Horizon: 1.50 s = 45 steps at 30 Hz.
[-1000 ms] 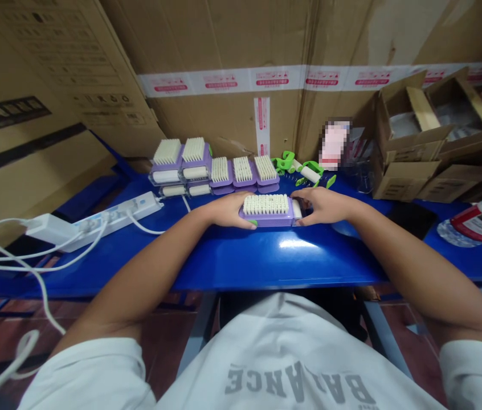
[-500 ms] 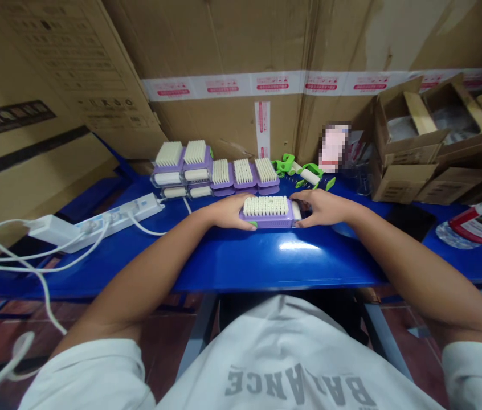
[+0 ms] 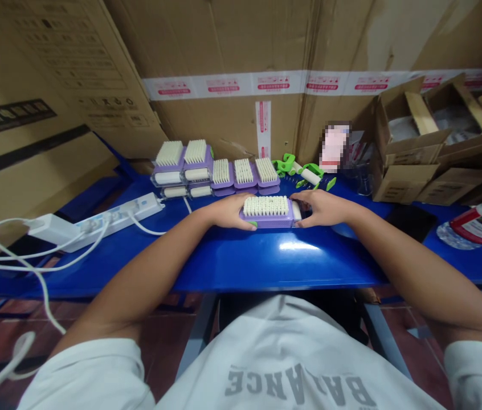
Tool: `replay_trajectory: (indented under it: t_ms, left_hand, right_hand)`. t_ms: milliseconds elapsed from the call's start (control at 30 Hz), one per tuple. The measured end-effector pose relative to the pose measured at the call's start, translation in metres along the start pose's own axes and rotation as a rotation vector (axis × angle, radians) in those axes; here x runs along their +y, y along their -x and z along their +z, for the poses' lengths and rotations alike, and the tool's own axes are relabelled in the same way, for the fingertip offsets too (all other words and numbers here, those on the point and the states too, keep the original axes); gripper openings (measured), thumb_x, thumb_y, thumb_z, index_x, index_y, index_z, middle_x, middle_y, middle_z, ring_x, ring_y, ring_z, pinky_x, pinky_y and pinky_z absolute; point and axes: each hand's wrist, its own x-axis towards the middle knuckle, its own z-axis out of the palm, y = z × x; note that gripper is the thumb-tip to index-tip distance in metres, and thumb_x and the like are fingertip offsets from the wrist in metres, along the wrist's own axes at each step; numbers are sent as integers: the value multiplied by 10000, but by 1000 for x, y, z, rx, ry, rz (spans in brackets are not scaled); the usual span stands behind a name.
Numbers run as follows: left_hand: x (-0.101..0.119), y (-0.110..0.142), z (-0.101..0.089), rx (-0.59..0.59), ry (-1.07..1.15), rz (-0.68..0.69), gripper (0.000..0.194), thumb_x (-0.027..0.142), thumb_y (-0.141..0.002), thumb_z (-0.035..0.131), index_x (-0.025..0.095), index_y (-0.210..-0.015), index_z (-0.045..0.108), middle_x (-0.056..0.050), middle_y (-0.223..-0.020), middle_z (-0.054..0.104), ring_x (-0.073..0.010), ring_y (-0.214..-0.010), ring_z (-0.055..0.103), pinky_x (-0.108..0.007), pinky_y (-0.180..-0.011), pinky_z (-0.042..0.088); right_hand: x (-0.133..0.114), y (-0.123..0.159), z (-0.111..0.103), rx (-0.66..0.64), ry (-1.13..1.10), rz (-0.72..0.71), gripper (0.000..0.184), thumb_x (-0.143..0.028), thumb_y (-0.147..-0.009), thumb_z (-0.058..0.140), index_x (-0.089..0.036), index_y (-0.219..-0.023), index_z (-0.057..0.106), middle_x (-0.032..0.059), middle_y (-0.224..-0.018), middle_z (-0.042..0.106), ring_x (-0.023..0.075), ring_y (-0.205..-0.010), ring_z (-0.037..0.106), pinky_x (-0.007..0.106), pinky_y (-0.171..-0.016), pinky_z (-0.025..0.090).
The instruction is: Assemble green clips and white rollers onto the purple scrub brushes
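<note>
Purple brush (image 3: 266, 222), cream bristles (image 3: 265, 205) upward, lying lengthwise on the front-middle of the blue bench (image 3: 292, 267), near the row of finished brushes. A white insert (image 3: 296, 210) shows at its right end, and a green tab (image 3: 253, 225) at its front edge.

Left hand (image 3: 228, 210) and right hand (image 3: 320, 208) hold the brush from either end, at the same height. The fingers (image 3: 309, 199) of both hands close narrowly around its ends, and the right fingers reach over the insert. Both forearms slant inward from the body, elbows wide.

Behind the brush, similar brushes stand in a group: two stacks in clear cases (image 3: 159, 179) at left, then a row of three (image 3: 243, 173). Green-and-white parts (image 3: 305, 173) lie to their right, beside a clear cup (image 3: 364, 182) holding thin items, which are too small to tell. Farther right, open cardboard boxes (image 3: 412, 154) contain clear-wrapped contents (image 3: 401, 128).

At left, a power strip (image 3: 117, 219) lies on the bench with a charger (image 3: 50, 230) and white cables (image 3: 23, 267) trailing over the edge. At lower right lies a labelled bottle (image 3: 476, 228). Large taped cartons (image 3: 232, 40) form the backdrop.
</note>
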Motion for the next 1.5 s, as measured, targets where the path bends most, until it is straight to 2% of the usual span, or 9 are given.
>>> replay_trajectory:
  t_ms: [167,333,700,1267,1500]
  left_hand:
    - [-1,0,0,-1,-11,1,918,662,-699,837,225,-1462,572,-143,-1496,660,-388,-1355,656,-499,-1167,516]
    - [0,0,0,-2,-11,-11,932,659,-686,847,209,-1456,578,-149,-1486,665,-384,-1353,660,-472,-1167,518]
    - [0,0,0,0,-23,-7,923,659,-699,845,222,-1466,577,-140,-1507,656,-384,-1366,652,-478,-1174,511]
    - [-1,0,0,0,-17,-7,935,644,-693,852,213,-1475,575,-143,-1515,650,-384,-1375,646,-469,-1192,498]
    - [-2,1,1,6,-14,-8,922,660,-688,851,207,-1447,591,-141,-1473,675,-379,-1343,666,-451,-1154,528]
  right_hand:
    - [-1,0,1,0,-5,21,744,-544,-764,832,-111,-1352,693,123,-1025,783,275,-826,707,372,-748,559]
    - [-1,0,2,1,-21,37,827,-530,-747,840,-79,-1414,651,128,-1032,774,263,-814,702,368,-750,561]
    - [-4,1,1,6,-48,76,711,-523,-740,853,-136,-1319,707,80,-940,773,251,-779,701,341,-712,543]
    - [-5,0,0,-14,-53,95,768,-520,-736,849,-107,-1362,689,114,-997,775,272,-818,701,362,-747,539]
    - [-5,0,0,7,-92,114,804,-504,-702,875,-109,-1377,690,85,-954,770,250,-799,700,340,-735,538]
